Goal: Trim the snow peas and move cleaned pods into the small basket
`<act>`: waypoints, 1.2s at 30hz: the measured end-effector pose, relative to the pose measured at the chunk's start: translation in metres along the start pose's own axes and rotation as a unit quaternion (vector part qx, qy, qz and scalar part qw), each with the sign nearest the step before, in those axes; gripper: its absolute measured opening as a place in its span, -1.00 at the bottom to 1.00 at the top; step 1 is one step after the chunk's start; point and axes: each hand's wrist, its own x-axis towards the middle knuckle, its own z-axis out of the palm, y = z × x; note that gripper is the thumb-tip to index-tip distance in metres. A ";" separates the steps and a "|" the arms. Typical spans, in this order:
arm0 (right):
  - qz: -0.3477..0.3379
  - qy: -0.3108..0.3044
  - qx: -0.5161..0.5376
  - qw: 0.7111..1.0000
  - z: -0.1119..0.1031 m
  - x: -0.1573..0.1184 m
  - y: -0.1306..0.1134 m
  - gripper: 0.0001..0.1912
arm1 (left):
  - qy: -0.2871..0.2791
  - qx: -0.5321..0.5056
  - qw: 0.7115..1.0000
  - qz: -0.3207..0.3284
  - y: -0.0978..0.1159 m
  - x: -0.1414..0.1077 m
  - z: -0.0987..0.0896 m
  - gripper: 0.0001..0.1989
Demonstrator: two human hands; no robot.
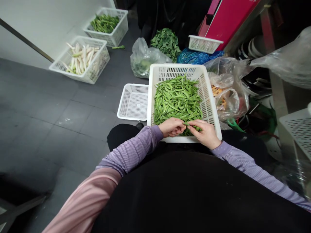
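A white plastic basket [212, 97] full of green pea pods [177, 97] stands close in front of me. Over its near edge, my left hand [173, 127] is closed, its fingertips pinching one end of a pea pod [186, 124]. My right hand [204, 132] grips the same pod from the other side between thumb and fingers. More pods show just under the right fingers. The two hands nearly meet above the heap, and the palms are turned out of sight.
Left of the basket sits a shallow white tray [133, 102]. Farther left are baskets of white-stemmed vegetables [82, 58] and green stalks [105, 23]. Behind lie leafy greens [166, 43] and a plastic bag [145, 58]. Clear bags [225, 94] and a metal rack [279, 94] stand right.
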 end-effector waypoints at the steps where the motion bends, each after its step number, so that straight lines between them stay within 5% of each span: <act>1: 0.045 0.035 0.052 0.997 0.004 0.001 -0.002 -0.80 | 0.022 0.093 0.995 -0.013 -0.004 0.003 0.000 -0.83; 4: 0.182 0.112 0.255 0.943 0.009 0.007 -0.003 -0.72 | 0.109 0.377 0.919 -0.037 -0.016 0.012 -0.002 -0.85; 6: 0.230 0.113 0.361 0.897 0.008 0.010 -0.002 -0.66 | 0.108 0.441 0.891 -0.019 -0.020 0.013 -0.002 -0.84; 9: 0.266 0.074 0.407 0.871 0.009 0.007 0.000 -0.60 | 0.045 0.349 0.935 0.044 -0.015 0.007 0.000 -0.60; 11: 0.277 0.037 0.392 0.876 0.011 0.003 0.003 -0.61 | 0.008 0.271 0.960 0.064 -0.007 0.002 0.001 -0.64; 14: 0.253 -0.013 0.263 0.931 0.011 0.000 0.007 -0.67 | -0.021 0.275 0.960 0.058 0.003 -0.002 -0.001 -0.71; 17: 0.125 -0.023 -0.018 0.992 0.003 0.005 0.009 -0.69 | -0.012 0.396 0.914 0.084 0.006 -0.001 -0.004 -0.74; 20: -0.040 -0.138 -0.195 0.970 -0.002 0.015 0.006 -0.74 | 0.019 0.513 0.851 0.110 0.003 0.000 -0.003 -0.74; 23: -0.070 -0.224 -0.190 0.953 0.004 0.024 0.002 -0.73 | 0.091 0.544 0.827 0.110 0.002 0.001 -0.002 -0.73; 27: 0.145 -0.057 0.061 0.986 0.015 0.032 0.011 -0.73 | 0.197 0.481 0.851 0.078 0.001 0.005 -0.008 -0.66; 30: 0.292 0.119 0.314 0.895 0.006 0.038 0.032 -0.70 | 0.137 0.507 0.851 -0.025 -0.006 0.008 -0.012 -0.70; 32: 0.315 0.170 0.371 0.857 -0.003 0.040 0.046 -0.73 | 0.050 0.548 0.830 -0.091 -0.013 0.008 -0.011 -0.74; 34: 0.274 0.121 0.300 0.906 -0.007 0.039 0.053 -0.81 | -0.008 0.567 0.817 -0.103 -0.019 0.008 -0.009 -0.71; 36: 0.159 -0.001 0.129 0.979 0.000 0.034 0.053 -0.84 | -0.011 0.570 0.817 -0.088 -0.021 0.008 -0.007 -0.68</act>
